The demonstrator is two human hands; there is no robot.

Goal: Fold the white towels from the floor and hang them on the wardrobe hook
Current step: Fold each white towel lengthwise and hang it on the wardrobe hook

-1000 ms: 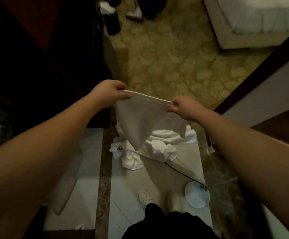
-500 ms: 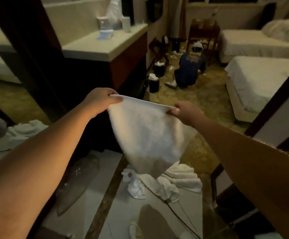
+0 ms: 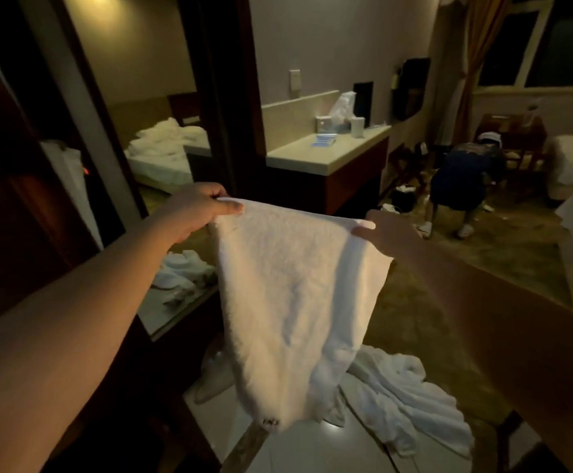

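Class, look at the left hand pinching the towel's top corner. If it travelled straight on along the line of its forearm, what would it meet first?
Probably the counter ahead: the left hand, gripping the white towel, points up and right toward it. Depth is unclear, so open air comes first.

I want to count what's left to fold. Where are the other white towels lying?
In the head view, the crumpled white towels lie on the floor at lower right, below and behind the held towel stretched between the left hand and right hand.
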